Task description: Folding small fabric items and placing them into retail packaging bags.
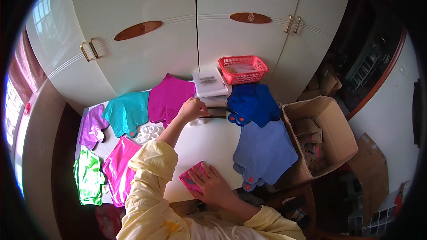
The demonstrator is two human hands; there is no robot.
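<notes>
Head view: the right hand lies on a folded pink packet at the near edge of the white table, its fingers a little spread over the top. The left hand is stretched to the far middle of the table, fingers bent down beside a dark flat piece; whether they pinch anything cannot be told. A small white thing lies just near of that hand. To its left sit a cluster of white rolls and shiny flat pieces: magenta, teal, purple, green and hot pink. On the right lie a dark blue piece and, nearer, a light blue piece. At the far side, a white stack stands beside a red basket, before a pale cabinet. An open cardboard box stands right of the table.
</notes>
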